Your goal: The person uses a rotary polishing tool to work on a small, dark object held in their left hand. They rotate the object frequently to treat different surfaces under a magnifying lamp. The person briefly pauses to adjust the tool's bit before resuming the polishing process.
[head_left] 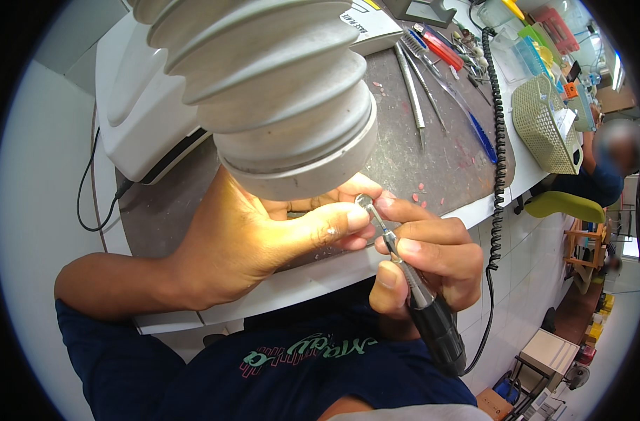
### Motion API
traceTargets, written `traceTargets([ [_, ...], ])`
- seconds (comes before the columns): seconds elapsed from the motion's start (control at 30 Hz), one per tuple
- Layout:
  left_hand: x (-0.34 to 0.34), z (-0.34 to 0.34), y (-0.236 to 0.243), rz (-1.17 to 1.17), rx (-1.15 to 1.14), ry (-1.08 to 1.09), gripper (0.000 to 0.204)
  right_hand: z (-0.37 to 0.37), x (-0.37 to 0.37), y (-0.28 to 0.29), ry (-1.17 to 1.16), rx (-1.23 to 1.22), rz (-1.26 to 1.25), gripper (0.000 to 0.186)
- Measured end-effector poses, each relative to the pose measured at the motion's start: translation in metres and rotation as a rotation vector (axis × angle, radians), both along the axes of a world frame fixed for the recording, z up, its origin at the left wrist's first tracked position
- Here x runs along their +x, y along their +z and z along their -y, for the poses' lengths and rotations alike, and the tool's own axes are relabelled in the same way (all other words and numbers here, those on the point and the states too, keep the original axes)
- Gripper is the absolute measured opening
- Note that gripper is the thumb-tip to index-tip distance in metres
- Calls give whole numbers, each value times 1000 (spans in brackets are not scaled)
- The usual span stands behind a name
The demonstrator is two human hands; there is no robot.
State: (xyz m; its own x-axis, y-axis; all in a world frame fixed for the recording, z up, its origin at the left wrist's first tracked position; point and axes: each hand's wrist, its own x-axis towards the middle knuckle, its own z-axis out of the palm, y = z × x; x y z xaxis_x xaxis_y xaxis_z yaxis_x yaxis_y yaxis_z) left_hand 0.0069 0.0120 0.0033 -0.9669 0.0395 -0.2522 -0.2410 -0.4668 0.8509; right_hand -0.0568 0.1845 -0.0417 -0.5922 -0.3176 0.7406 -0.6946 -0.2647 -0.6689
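Observation:
Between the thumb and fingers of my left hand point(246, 242), a small shiny rounded piece point(363, 201) is pinched; its exact kind is too small to tell. My right hand point(443, 256) grips a rotary handpiece point(434, 323), silver toward the front with a black rear body and a cord. The handpiece's thin shank points up and left and meets the shiny piece. Both hands are close together over the table's near edge. A wide white ribbed hose point(285, 91) hangs just above them, its rim hiding part of my left fingers.
A white machine point(151, 91) stands left on the dark mat point(397, 119). Metal hand tools point(412, 91) and a blue-handled brush point(474, 126) lie farther back. A coiled black cord point(499, 140) runs down the right, beside a woven basket point(541, 126). Another person point(608, 168) sits at far right.

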Motion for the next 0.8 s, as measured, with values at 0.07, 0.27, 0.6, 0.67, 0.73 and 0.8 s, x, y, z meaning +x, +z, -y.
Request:
traceTargets([
  [0.07,0,0,0,12,-3,0,24,0,-1,-2,5,5,-9,24],
  [0.27,0,0,0,21,-6,-1,24,1,0,-3,5,-7,-5,24],
  [0.6,0,-3,-1,-7,23,53,23,0,-2,-3,28,4,-13,25],
  [0.67,0,-4,-2,-1,25,67,22,1,1,1,-6,21,6,25],
  [0.73,0,-4,-3,2,27,72,22,-1,-1,0,20,30,-8,25],
  [0.8,0,-3,-3,2,30,70,22,0,-1,-1,26,25,-4,25],
])
